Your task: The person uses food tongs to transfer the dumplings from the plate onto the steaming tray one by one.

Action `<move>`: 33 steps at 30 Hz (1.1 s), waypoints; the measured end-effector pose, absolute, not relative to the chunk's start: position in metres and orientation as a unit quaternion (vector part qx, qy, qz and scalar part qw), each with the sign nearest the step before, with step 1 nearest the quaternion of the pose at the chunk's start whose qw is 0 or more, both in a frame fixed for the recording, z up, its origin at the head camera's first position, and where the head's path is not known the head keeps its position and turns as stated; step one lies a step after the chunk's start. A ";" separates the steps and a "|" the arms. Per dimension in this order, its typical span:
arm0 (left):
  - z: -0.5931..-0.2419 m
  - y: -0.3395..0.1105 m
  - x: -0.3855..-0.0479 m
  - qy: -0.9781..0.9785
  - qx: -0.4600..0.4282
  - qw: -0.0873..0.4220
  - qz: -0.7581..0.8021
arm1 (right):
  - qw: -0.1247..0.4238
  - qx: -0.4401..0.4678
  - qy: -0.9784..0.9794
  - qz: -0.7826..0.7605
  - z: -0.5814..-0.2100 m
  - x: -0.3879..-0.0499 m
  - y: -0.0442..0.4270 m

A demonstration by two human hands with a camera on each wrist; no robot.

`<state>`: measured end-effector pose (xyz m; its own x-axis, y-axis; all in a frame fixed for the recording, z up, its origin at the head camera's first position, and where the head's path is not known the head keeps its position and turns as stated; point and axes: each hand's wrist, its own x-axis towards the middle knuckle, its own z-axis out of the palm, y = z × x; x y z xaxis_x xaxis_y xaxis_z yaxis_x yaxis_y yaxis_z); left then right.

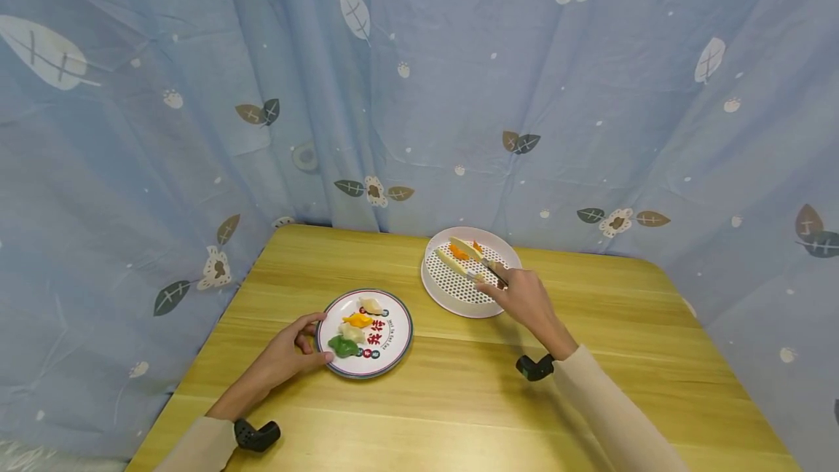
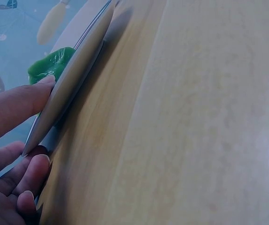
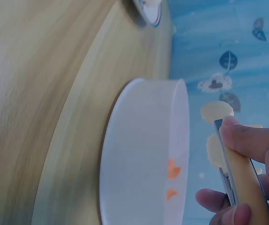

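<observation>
My left hand grips the near-left rim of a round white plate, thumb on top and fingers beneath. On the plate lie several dumpling-like pieces: a green one, a pale one, an orange-yellow one and a beige one. My right hand holds a pair of tongs with pale rounded tips. The tips are apart above a round white basket with a perforated base. Orange pieces lie in the basket; nothing appears pinched between the tips.
Both things stand on a wooden table, the basket farther back and right of the plate. A blue patterned curtain hangs behind the table and along its sides. Black devices are strapped to both wrists.
</observation>
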<state>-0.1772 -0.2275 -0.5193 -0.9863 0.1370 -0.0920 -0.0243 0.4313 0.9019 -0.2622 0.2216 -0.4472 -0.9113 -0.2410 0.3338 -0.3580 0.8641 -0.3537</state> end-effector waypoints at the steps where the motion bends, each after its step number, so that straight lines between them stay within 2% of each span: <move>1: -0.519 -0.227 -0.177 0.843 0.033 0.076 0.532 | 0.143 0.161 -0.954 0.210 -0.447 -0.261 0.220; 8: -0.518 -0.227 -0.175 0.842 0.031 0.079 0.532 | 0.156 0.194 -0.941 0.228 -0.443 -0.249 0.207; 26: -0.520 -0.228 -0.175 0.846 0.027 0.077 0.527 | 0.115 0.262 -0.928 0.238 -0.456 -0.223 0.170; 33: -0.522 -0.229 -0.178 0.844 0.027 0.079 0.530 | 0.127 0.303 -0.918 0.223 -0.462 -0.214 0.159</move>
<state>-0.1779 -0.2285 -0.5222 -0.9860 0.1302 -0.1044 -0.0377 0.4357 0.8993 -0.2142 0.1590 -0.4616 -0.7845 -0.4997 0.3673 -0.6125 0.7172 -0.3323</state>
